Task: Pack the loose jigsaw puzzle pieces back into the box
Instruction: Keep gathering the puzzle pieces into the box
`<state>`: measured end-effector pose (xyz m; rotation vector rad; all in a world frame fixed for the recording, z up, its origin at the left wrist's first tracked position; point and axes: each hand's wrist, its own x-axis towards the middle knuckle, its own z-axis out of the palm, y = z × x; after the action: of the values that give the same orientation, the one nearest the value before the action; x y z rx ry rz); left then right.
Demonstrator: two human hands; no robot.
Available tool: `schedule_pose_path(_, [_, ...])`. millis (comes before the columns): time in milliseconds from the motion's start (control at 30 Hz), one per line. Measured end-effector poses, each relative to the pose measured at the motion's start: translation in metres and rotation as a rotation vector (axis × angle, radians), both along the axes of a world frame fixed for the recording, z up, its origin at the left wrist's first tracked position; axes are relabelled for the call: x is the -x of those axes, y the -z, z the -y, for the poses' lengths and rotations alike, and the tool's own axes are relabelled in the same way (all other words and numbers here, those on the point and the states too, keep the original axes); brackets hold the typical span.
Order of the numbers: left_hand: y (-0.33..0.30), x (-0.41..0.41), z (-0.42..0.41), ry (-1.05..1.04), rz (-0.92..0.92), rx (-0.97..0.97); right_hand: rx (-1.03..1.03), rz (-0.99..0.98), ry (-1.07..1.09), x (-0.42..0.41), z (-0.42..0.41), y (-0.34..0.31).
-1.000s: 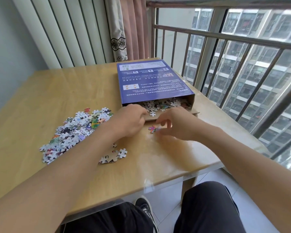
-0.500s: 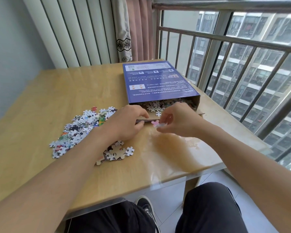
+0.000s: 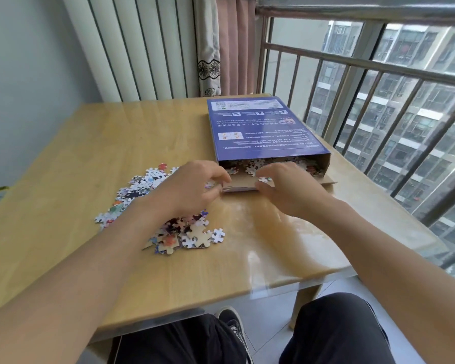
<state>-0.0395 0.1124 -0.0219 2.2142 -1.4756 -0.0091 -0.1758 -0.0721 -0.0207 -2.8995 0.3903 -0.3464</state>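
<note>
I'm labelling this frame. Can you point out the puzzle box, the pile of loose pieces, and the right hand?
puzzle box (image 3: pixel 263 132): head view, blue top face.
pile of loose pieces (image 3: pixel 142 183): head view, middle of the heap.
right hand (image 3: pixel 286 190): head view, back of the hand.

Right hand (image 3: pixel 286 190) pinches a puzzle piece (image 3: pixel 263 179) at the open box (image 3: pixel 268 132) mouth.

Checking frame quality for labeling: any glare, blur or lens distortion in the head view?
Head view: daylight glare sheens the table near the right hand; both forearms and the left hand are motion-smeared; wide-angle bending curves the railing; the box print stays fairly sharp.
</note>
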Motion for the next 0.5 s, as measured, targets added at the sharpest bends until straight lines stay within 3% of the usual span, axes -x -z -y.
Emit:
schedule_pose_path(100, [-0.009, -0.017, -0.033, -0.146, 0.009, 0.029, -0.222, 0.076, -0.205, -0.006, -0.043, -0.013])
schedule_pose_path(167, [-0.012, -0.031, -0.061, -0.312, 0.01, -0.09, -0.281, -0.099, -0.229, -0.009, -0.072, -0.017])
schedule_pose_path(300, [-0.004, -0.034, -0.123, -0.491, -0.103, -0.491, -0.102, -0.485, -0.154, -0.021, -0.104, -0.008])
schedule_pose_path(400, [0.012, -0.026, -0.15, -0.436, -0.117, -0.572, -0.155, -0.431, -0.133, -0.035, -0.114, -0.004])
schedule_pose_path(500, [0.028, -0.025, -0.153, -0.417, -0.087, -0.405, -0.235, -0.347, -0.157, -0.053, -0.116, -0.002])
